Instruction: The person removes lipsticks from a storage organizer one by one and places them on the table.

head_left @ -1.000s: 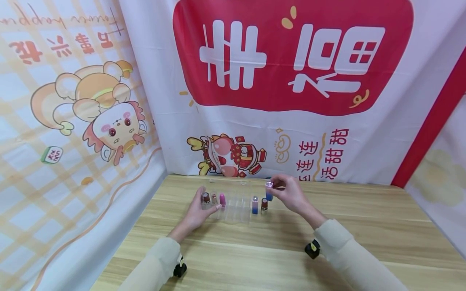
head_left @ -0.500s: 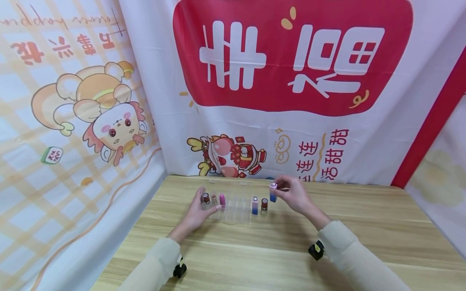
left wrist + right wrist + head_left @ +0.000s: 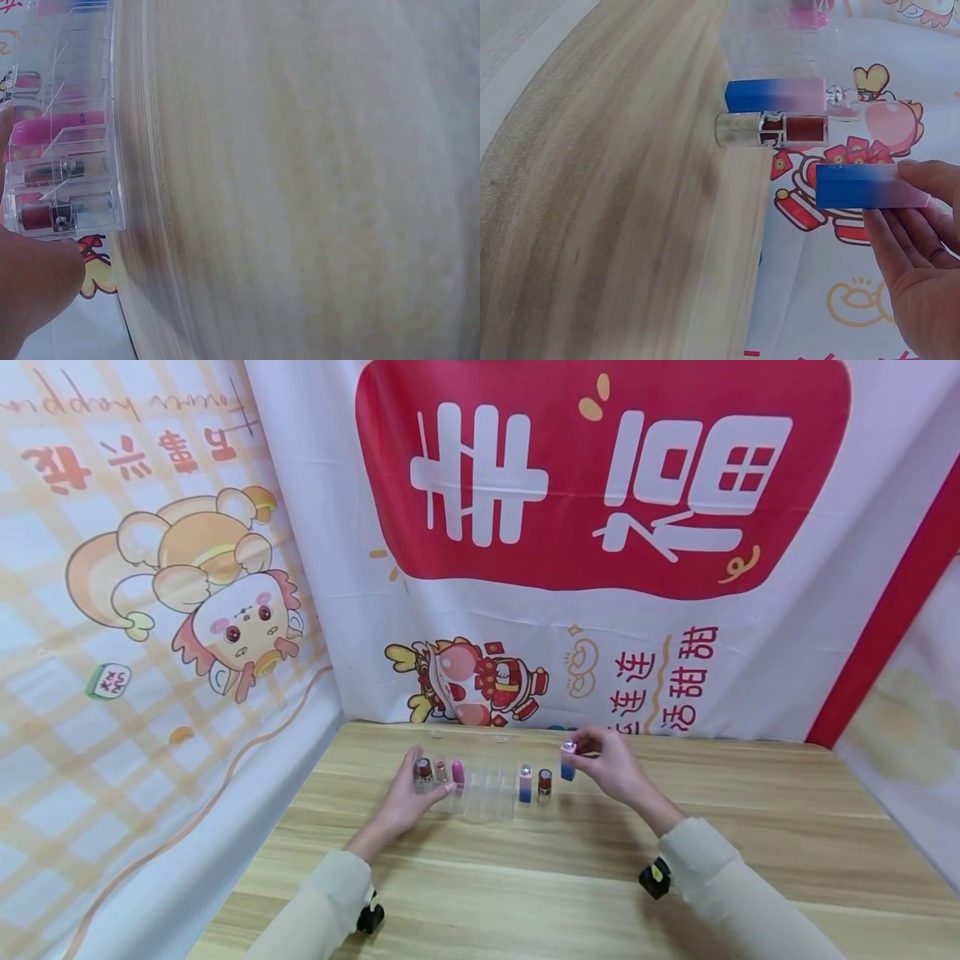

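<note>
My left hand holds the left end of a clear divided lipstick organizer, its thumb across the front. Inside that end stand a dark red lipstick tube, a slim brownish tube and a bright pink tube. My right hand pinches a pink-and-blue lipstick tube upright between thumb and fingers, to the right of the organizer. Between that hand and the organizer, a matching pink-and-blue tube and a clear-based dark red tube stand side by side on the table.
The wooden table ends at the back against a hanging white cloth with red print. Another printed cloth hangs along the left side. Several slots toward the organizer's right hold nothing visible.
My right hand has carried the pink-and-blue lipstick tube a short way right, then slightly lower in the head view. The left hand and the organizer stay in place.
</note>
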`<action>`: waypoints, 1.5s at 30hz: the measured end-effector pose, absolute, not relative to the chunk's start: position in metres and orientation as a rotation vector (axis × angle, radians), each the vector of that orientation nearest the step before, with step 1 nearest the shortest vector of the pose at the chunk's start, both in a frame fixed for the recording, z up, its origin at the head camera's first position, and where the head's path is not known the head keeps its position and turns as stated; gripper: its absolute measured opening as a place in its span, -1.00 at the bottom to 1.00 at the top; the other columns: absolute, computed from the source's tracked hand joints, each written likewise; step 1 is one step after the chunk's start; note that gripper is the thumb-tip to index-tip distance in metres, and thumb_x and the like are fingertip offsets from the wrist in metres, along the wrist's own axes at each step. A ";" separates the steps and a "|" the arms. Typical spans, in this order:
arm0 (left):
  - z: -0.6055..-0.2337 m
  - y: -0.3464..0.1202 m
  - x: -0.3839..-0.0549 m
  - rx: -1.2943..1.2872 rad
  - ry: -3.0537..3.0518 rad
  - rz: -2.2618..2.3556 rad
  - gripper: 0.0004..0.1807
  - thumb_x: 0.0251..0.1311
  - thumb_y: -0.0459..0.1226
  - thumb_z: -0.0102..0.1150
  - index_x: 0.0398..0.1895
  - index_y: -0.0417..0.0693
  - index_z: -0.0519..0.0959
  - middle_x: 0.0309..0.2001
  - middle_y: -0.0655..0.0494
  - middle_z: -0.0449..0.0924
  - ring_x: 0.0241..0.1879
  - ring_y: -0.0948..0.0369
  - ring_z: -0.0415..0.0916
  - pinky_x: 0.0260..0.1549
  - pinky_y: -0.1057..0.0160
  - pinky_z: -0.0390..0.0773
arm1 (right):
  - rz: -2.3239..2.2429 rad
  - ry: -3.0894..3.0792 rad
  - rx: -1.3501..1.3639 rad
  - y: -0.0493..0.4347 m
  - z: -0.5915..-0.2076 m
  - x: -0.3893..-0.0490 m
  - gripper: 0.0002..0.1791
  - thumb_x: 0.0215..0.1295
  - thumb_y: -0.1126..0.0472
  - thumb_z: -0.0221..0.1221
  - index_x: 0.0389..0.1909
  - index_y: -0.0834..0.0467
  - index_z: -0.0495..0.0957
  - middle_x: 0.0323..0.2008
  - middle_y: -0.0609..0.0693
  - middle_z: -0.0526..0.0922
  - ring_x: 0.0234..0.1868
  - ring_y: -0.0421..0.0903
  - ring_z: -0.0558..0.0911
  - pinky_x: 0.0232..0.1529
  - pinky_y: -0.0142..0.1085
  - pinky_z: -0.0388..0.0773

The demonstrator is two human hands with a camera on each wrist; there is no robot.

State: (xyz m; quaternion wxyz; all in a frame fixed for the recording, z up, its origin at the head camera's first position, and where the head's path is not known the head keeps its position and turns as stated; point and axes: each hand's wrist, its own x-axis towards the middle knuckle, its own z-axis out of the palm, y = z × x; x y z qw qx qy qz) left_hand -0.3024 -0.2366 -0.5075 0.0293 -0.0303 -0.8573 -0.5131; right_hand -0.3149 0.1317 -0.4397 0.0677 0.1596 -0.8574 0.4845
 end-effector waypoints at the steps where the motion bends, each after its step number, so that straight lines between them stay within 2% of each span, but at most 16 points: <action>1: -0.507 -0.236 -0.302 -0.091 -2.644 -1.580 0.28 0.10 0.05 0.50 0.68 0.00 -0.19 0.64 -0.11 -0.10 0.59 -0.13 -0.10 0.55 -0.14 -0.06 | 1.461 -2.587 0.478 0.132 -0.441 -0.315 -0.73 0.23 0.30 0.43 -0.07 0.19 0.65 -0.18 0.05 0.73 -0.14 -0.04 0.71 -0.07 -0.19 0.74; 15: -0.505 -0.236 -0.301 -0.090 -2.648 -1.571 0.25 0.13 0.02 0.49 0.67 -0.04 -0.18 0.64 -0.14 -0.09 0.59 -0.12 -0.09 0.56 -0.12 -0.05 | 1.452 -2.651 0.502 0.136 -0.455 -0.324 -0.79 0.21 0.32 0.43 -0.15 0.15 0.68 -0.22 0.02 0.72 -0.17 -0.06 0.69 -0.11 -0.26 0.73; 33: -0.505 -0.235 -0.301 -0.094 -2.652 -1.546 0.25 0.12 0.04 0.49 0.67 -0.03 -0.18 0.63 -0.15 -0.07 0.59 -0.13 -0.07 0.55 -0.13 -0.02 | 1.498 -2.669 0.590 0.140 -0.471 -0.332 -0.80 0.21 0.36 0.42 -0.17 0.26 0.66 -0.24 0.09 0.71 -0.18 -0.03 0.69 -0.15 -0.34 0.71; 45: -0.505 -0.235 -0.301 -0.094 -2.645 -1.558 0.24 0.13 0.03 0.49 0.67 -0.03 -0.17 0.64 -0.15 -0.08 0.59 -0.12 -0.08 0.56 -0.12 -0.04 | 1.504 -2.670 0.635 0.139 -0.477 -0.332 -0.81 0.20 0.35 0.43 -0.20 0.25 0.66 -0.25 0.07 0.71 -0.18 -0.04 0.70 -0.13 -0.34 0.71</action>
